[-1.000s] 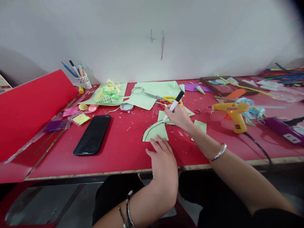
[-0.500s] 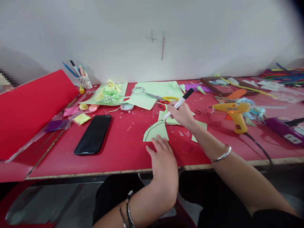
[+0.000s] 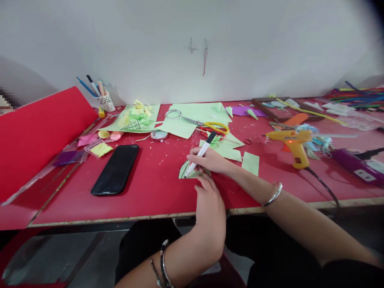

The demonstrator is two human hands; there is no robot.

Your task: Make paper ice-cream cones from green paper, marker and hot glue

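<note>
A white marker [image 3: 198, 159] with a black end is gripped in my right hand [image 3: 211, 160], its tip down at the lower left of a small pale green paper piece [image 3: 183, 173]. The paper has a curved edge and black curved lines, and my right hand covers much of it. My left hand [image 3: 209, 200] rests with fingers stretched out on the paper's lower right edge, holding nothing. Just beyond my right hand lie yellow-handled scissors [image 3: 216, 127] and green paper scraps [image 3: 232, 150]. Another green piece [image 3: 251, 163] is to the right.
Left of the paper lies a black phone [image 3: 116, 170]. A yellow glue gun [image 3: 292, 144] with a lit red light lies to the right, beside a purple power strip [image 3: 357, 166]. A pen cup [image 3: 106, 102] and larger green sheets [image 3: 183, 127] are near the wall.
My right hand has moved left and toward me with the marker, from the paper's top right to its lower left. My left hand has shifted slightly right, still on the paper.
</note>
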